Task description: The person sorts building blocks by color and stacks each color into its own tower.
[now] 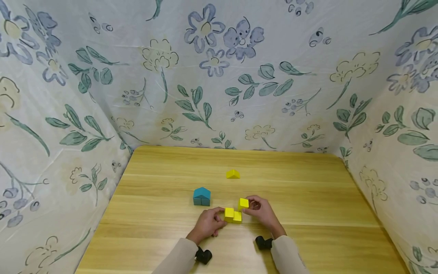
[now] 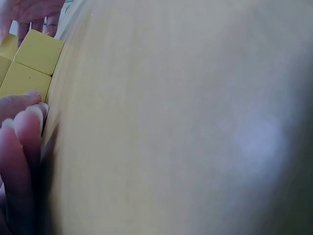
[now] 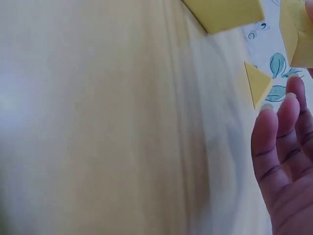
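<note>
My right hand (image 1: 263, 213) pinches a yellow cube (image 1: 243, 203) between thumb and fingers, just behind and to the right of a small group of yellow blocks. In the right wrist view that cube (image 3: 299, 41) shows at the upper right edge, with the other fingers (image 3: 266, 139) loosely extended below. My left hand (image 1: 208, 222) holds the left side of the group, thumb and index finger on its taller left yellow block (image 1: 229, 214). A lower yellow block (image 1: 237, 217) sits against it on the right. How the group is stacked I cannot tell.
Behind the hands lies a yellow triangular block (image 1: 233, 174). To the left stands a blue block house (image 1: 202, 196), a triangular roof over two cubes. A wooden table (image 1: 154, 182) carries everything, with flowered cloth (image 1: 212, 102) at its back and sides.
</note>
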{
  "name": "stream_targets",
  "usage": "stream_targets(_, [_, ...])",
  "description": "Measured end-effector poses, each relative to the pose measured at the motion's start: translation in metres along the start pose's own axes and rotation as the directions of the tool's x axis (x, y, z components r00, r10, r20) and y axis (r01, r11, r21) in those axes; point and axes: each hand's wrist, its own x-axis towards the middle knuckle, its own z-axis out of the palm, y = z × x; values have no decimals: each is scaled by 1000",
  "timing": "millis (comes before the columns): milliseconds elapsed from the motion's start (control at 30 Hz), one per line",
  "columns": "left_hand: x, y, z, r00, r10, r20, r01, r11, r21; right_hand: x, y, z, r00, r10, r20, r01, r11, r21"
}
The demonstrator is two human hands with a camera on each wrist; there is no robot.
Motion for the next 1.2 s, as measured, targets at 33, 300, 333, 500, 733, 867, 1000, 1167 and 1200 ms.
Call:
stream_targets(33, [0,0,0,1000,1,0,-1,1000,0,-3,-3,1,1000,-7,7,7,1000,-2])
stream_targets(300, [0,0,0,1000,15,-5,-15,1000,0,-28,-36,4,998,-51,45,52,998,-42])
stream_targets(333, [0,0,0,1000,16,-6,-16,1000,1,-29,-38,5,997,-54,49,56,997,-45])
stream_targets(500, [0,-2,1,1000,15,-10,-15,1000,2,-32,-34,7,996,-58,74,61,998,-33])
stream_targets(733, [1,-3,1,1000,17,-5,-17,1000,-10,-18,9,13,992,-113,61,115,993,-37])
stream_targets(867, [1,-3,1,1000,16,-5,-16,1000,-4,-19,8,15,991,-115,62,117,992,-38])
stream_targets(1000, [1,-3,1,1000,18,-6,-18,1000,-3,-18,8,17,991,-115,65,118,992,-47])
stream_targets(1167, [1,-4,1,1000,27,-10,-27,1000,-3,-17,8,19,988,-133,72,136,990,-36])
stream_targets(1200, [1,-4,1,1000,28,-9,-28,1000,-3,-17,8,19,989,-132,72,135,990,-37])
